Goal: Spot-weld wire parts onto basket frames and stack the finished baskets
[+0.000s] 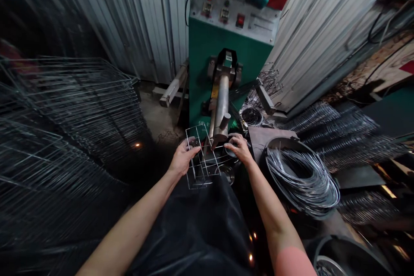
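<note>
My left hand (185, 155) is closed on the left side of a small wire rack (198, 168), a grid of thin metal rods tilted over my lap. My right hand (238, 148) pinches a thin wire (223, 146) that runs left towards the rack's right side. Both pieces come together just under the tip of a spot welder's arm (221, 112), a thick metal cylinder. Whether the tip touches the wire I cannot tell. Behind it stands the welder's green cabinet (203, 51), with a lit red lamp on its panel.
Tall stacks of wire grids (90, 103) rise on the left. On the right, a round tub (270, 168) holds many loose wires, with more bundled wire racks (349, 133) behind. Sparks glow near the black apron (200, 228). A dark bucket (355, 250) stands at lower right.
</note>
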Action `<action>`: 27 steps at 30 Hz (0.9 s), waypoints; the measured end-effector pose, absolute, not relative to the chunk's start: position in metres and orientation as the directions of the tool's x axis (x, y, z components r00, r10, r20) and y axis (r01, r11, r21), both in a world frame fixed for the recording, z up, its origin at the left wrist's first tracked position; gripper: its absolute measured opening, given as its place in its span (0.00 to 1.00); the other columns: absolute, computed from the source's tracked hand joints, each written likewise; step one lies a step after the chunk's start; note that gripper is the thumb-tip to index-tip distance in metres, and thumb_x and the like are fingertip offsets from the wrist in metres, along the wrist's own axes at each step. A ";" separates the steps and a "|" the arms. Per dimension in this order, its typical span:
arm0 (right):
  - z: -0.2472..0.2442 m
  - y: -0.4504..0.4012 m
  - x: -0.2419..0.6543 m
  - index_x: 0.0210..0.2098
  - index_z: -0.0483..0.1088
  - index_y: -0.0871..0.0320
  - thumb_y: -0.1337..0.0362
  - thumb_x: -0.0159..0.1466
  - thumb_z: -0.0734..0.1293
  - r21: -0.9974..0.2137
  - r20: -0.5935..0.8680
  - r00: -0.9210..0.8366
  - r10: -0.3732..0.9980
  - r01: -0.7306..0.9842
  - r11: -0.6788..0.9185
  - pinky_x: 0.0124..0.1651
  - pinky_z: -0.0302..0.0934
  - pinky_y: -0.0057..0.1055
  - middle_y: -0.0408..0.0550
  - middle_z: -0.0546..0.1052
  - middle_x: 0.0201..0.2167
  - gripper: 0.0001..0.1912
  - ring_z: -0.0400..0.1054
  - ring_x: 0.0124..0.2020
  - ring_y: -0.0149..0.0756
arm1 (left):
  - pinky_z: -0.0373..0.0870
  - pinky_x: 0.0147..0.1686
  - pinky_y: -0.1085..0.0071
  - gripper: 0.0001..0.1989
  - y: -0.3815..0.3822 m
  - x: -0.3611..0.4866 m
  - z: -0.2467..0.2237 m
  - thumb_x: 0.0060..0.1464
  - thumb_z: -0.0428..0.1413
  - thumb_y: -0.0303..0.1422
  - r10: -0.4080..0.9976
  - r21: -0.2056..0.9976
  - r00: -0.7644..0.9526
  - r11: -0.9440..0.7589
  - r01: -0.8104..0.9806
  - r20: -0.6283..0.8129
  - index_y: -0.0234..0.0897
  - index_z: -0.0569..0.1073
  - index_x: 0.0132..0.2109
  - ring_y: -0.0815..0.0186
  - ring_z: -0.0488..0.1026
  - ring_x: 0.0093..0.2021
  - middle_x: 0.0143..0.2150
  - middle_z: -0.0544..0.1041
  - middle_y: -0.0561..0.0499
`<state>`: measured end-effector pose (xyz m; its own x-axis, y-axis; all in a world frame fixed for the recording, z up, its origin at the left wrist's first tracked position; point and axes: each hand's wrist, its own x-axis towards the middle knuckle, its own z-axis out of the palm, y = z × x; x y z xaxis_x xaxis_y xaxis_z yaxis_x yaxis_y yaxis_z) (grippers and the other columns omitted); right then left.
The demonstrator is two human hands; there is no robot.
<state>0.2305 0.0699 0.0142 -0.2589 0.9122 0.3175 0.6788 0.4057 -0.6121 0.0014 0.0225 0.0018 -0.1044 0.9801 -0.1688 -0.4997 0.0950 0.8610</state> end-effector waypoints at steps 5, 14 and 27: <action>0.029 0.038 0.218 0.23 0.67 0.58 0.53 0.58 0.66 -0.515 0.343 -0.245 0.907 0.758 0.400 0.50 0.49 0.42 0.50 0.74 0.43 0.15 0.62 0.49 0.43 | 0.55 0.20 0.82 0.30 0.011 -0.011 -0.007 0.33 0.66 0.30 0.991 0.858 -0.024 0.105 -0.502 -0.135 0.33 0.69 0.47 0.80 0.59 0.19 0.20 0.66 0.61; 0.068 -0.052 0.249 0.47 0.68 0.55 0.56 0.55 0.68 -0.520 0.399 -0.285 0.872 0.713 0.470 0.50 0.55 0.42 0.51 0.75 0.44 0.21 0.66 0.47 0.43 | 0.67 0.50 0.62 0.27 -0.081 -0.092 -0.014 0.40 0.63 0.27 0.991 0.739 0.008 0.105 -0.665 -0.133 0.36 0.71 0.51 0.80 0.60 0.18 0.16 0.60 0.65; 0.185 -0.113 0.176 0.30 0.70 0.56 0.56 0.60 0.63 -0.429 0.775 -0.235 0.587 0.488 0.761 0.33 0.61 0.28 0.44 0.74 0.25 0.11 0.67 0.27 0.32 | 0.60 0.54 0.61 0.28 -0.117 -0.122 0.038 0.38 0.64 0.35 0.978 0.953 -0.205 -0.097 -0.288 0.037 0.38 0.70 0.50 0.60 0.69 0.49 0.44 0.75 0.47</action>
